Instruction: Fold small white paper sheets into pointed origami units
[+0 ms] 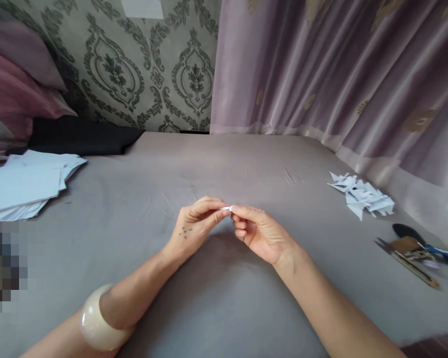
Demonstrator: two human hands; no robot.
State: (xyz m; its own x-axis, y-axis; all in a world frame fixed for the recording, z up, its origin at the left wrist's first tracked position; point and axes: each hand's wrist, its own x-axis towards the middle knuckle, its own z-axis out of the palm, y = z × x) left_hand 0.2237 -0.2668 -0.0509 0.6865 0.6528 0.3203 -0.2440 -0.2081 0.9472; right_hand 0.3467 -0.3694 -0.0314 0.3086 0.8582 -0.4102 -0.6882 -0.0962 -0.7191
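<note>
My left hand (pixel 196 221) and my right hand (pixel 259 228) meet over the middle of the grey-covered surface. Between their fingertips is a small folded piece of white paper (pixel 227 208), mostly hidden by the fingers. The left thumb and fingers pinch one end of it, and the right thumb and forefinger close on the other end. The right hand's remaining fingers are curled under. A wide cream bangle (pixel 97 320) sits on my left forearm.
White paper sheets (pixel 26 184) are stacked at left, near a black cloth (pixel 82 135). Folded white paper pieces (pixel 364 194) lie heaped at right. Closer on that side are pointed metal tweezers or scissors (pixel 406 261) and blue-handled items (pixel 446 254). A curtain (pixel 283 64) hangs behind.
</note>
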